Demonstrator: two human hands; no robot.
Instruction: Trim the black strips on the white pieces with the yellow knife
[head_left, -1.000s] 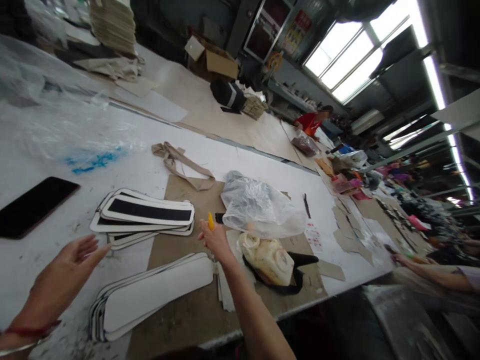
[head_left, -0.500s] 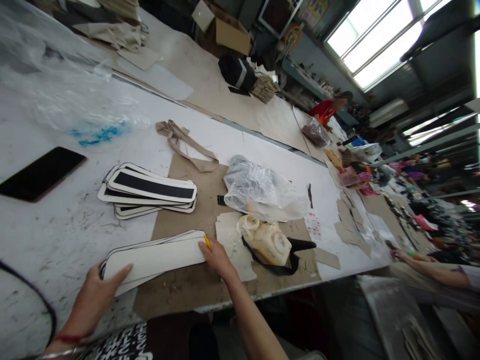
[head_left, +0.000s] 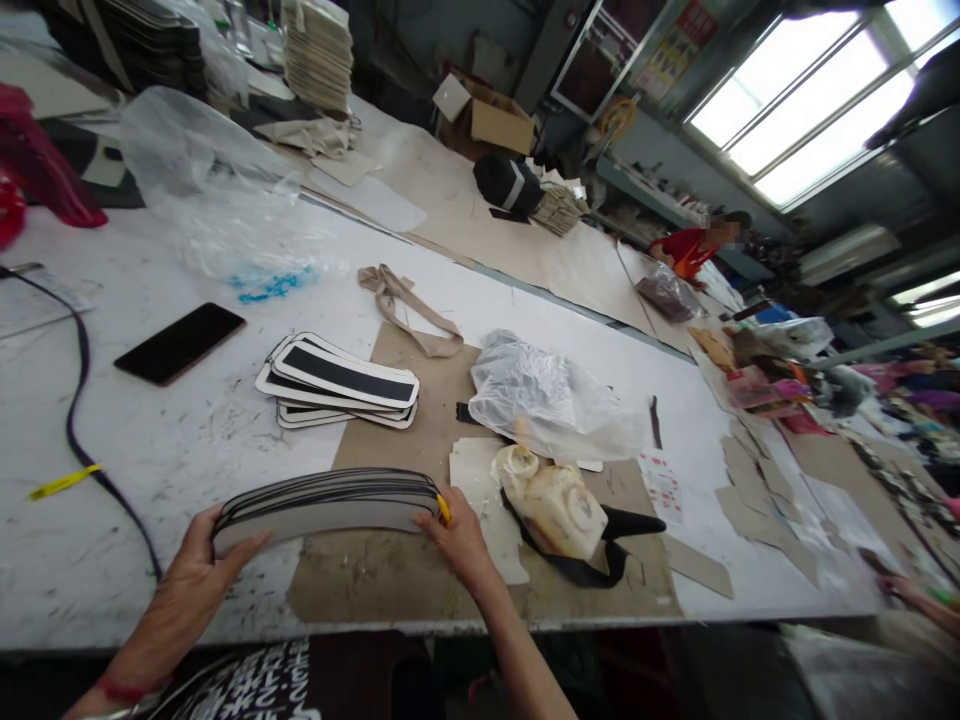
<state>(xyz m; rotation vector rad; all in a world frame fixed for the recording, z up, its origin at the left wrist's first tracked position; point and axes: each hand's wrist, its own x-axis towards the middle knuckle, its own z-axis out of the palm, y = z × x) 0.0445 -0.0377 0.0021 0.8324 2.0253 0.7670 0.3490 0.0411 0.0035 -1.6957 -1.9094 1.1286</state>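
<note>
A stack of long, curved strips [head_left: 330, 505] with dark edges is tilted up near the table's front edge. My left hand [head_left: 206, 565] grips its left end, thumb on the near face. At the right end my right hand [head_left: 456, 530] pinches the same stack, with a yellow object [head_left: 444, 508] held at the fingers. Behind them lies a pile of white strips with black centres [head_left: 345, 380]. To the right of my right hand stands a stained, cream-coloured container [head_left: 559, 505] on brown sheeting [head_left: 360, 590].
A phone [head_left: 180, 343] and a dark cable [head_left: 75, 400] lie on the left. Clear plastic [head_left: 540, 385] and a beige strap [head_left: 412, 315] are farther back. One person in red [head_left: 686, 250] is across the table; another person's hand [head_left: 896, 588] shows at far right.
Both hands have tilted the stack up, so its dark layered edges now show instead of the white top face. The view has shifted left, bringing in the cable and red plastic.
</note>
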